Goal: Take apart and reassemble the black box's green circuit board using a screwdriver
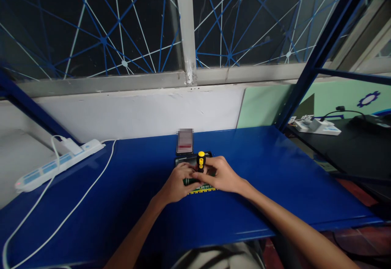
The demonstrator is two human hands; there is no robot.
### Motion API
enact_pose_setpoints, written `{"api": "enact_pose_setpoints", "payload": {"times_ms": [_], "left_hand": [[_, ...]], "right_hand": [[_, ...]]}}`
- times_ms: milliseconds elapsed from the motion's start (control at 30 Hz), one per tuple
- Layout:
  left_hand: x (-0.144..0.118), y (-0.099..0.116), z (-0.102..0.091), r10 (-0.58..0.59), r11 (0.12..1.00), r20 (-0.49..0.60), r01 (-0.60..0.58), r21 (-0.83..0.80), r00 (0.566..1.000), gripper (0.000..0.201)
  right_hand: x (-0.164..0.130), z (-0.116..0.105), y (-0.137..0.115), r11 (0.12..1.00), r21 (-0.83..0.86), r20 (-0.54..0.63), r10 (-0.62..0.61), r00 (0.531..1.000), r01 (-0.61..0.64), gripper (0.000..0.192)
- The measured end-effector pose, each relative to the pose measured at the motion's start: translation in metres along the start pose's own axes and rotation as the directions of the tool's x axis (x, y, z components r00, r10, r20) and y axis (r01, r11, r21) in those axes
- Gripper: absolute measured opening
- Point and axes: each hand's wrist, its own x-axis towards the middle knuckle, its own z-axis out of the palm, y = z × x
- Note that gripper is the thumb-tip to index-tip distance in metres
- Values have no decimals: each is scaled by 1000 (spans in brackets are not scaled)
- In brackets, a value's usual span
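Observation:
A short screwdriver (200, 162) with a black and yellow handle stands about upright between my hands. The fingers of my right hand (224, 174) close around its lower part from the right. Its tip is hidden. My left hand (177, 181) is bent in close on the left, thumb and fingers drawn together over a dark green piece; what exactly they pinch is hidden. Beneath both hands lies a green printed item (201, 188) with a yellow and black striped front edge. Just behind them, partly covered, is a black tray-like case (186, 160).
A phone-like device (185, 142) with a blurred screen lies behind the case on the blue table (244, 212). At left are a white power strip (58, 165) and a looping white cable (82, 210). Blue frame posts (301, 90) rise at both sides; another power strip (320, 126) sits right.

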Motion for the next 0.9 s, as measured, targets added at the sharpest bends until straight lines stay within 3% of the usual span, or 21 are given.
{"api": "enact_pose_setpoints", "payload": {"times_ms": [900], "left_hand": [[0,0,0,12,1000,-7,-12,8,1000,9]], "right_hand": [[0,-1,0,1000,-5,-29,21,999,-21,27]]}}
